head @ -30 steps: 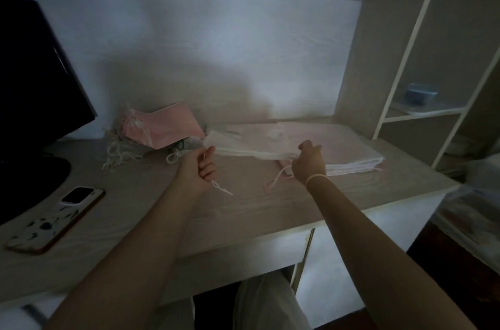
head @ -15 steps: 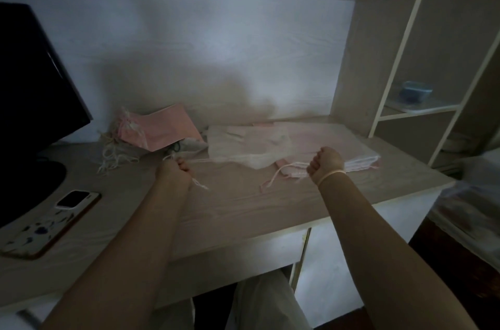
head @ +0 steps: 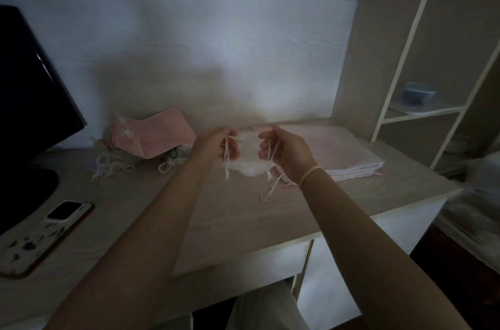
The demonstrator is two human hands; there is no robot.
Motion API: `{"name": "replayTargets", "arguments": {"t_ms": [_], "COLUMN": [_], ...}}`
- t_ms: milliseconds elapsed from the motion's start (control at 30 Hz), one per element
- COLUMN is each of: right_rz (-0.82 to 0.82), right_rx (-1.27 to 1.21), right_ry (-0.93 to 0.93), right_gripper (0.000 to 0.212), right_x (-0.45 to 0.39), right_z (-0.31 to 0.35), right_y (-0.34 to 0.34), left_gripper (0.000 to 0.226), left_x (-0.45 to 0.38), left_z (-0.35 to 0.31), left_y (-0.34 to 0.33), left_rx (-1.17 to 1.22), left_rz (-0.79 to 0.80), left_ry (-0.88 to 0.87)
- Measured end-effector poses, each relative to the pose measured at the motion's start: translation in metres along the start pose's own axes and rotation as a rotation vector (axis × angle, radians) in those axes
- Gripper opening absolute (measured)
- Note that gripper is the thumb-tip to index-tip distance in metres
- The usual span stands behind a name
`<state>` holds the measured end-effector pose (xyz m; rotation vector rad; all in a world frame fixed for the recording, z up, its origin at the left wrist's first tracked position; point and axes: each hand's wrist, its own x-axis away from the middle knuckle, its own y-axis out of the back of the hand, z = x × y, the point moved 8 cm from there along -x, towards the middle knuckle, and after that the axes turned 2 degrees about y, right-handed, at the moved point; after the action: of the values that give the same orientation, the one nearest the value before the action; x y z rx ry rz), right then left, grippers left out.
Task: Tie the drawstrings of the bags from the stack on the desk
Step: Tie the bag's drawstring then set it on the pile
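White bag [head: 250, 160] held up centre frame, over desk [head: 238, 210], w/ drawstrings [head: 226, 160] dangling. Left hand [head: 216, 149] pinches cord at bag's 9 o'clock, right hand [head: 286, 152] curls round cord at 3. Bag mouth blurred, knot can't be made out. Stack [head: 349, 152] lies at 3, tied pink bags [head: 151, 137] at 9. Phone [head: 46, 235] at 8, monitor [head: 29, 102] cut off left; dim room, shelves at 2

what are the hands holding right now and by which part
A white bag, held up by its drawstrings: left hand grips one string end, right hand the other.
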<state>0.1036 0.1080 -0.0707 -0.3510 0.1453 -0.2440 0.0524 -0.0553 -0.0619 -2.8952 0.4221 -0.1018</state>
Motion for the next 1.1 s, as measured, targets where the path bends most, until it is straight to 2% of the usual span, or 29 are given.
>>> {"name": "replayTargets", "arguments": {"t_ms": [67, 133, 233, 367, 433, 533, 600, 667, 767, 833, 933, 1100], "right_rz": [0.085, 0.083, -0.059, -0.188, -0.233, -0.247, -0.224, -0.188, -0.061, 0.117, 0.330, 0.290], "right_rx": [0.075, 0.259, 0.777, 1.467, 1.618, 1.742, 1.744, 1.643, 1.235, 1.063, 1.034, 0.938], "right_ry": [-0.042, -0.044, 0.109, 0.211, 0.204, 0.229, 0.266, 0.285, 0.283, 0.212, 0.176, 0.108], "right_gripper": [0.038, 0.036, 0.035, 0.043, 0.045, 0.044, 0.044, 0.038, 0.020, 0.037, 0.046, 0.022], "right_x": [-0.001, -0.001, -0.004, -0.009, -0.008, -0.005, -0.006, -0.008, -0.009, -0.004, 0.006, 0.006], "right_z": [-0.010, -0.014, -0.004, 0.000, 0.001, 0.002, 0.003, 0.009, 0.019, 0.017, 0.011, 0.009], "right_y": [-0.005, -0.003, 0.009, 0.039, 0.050, 0.044, 0.038, 0.033, 0.015, -0.012, -0.045, -0.040], "left_gripper": [0.023, 0.025, 0.023, 0.025, 0.032, 0.029, 0.030, 0.031, 0.029, 0.043, 0.061, 0.065], "left_x": [-0.001, -0.006, -0.016, -0.025, -0.028, -0.031, -0.030, -0.025, -0.019, -0.015, -0.006, -0.008], "left_z": [0.012, 0.022, 0.024, 0.029, 0.029, 0.031, 0.029, 0.021, 0.007, 0.010, 0.011, 0.012], "left_y": [-0.007, -0.008, 0.005, 0.050, 0.064, 0.059, 0.057, 0.049, 0.030, 0.011, -0.012, -0.012], "left_rx": [-0.254, -0.544, -0.931, -1.091, -1.123, -1.214, -1.185, -1.054, -0.729, -0.535, -0.529, -0.515], "left_rz": [0.092, 0.118, 0.014, -0.155, -0.211, -0.174, -0.156, -0.135, -0.069, 0.089, 0.252, 0.296], "left_ry": [0.011, -0.031, -0.209, -0.230, -0.234, -0.253, -0.263, -0.273, -0.198, -0.028, 0.045, 0.088]}}
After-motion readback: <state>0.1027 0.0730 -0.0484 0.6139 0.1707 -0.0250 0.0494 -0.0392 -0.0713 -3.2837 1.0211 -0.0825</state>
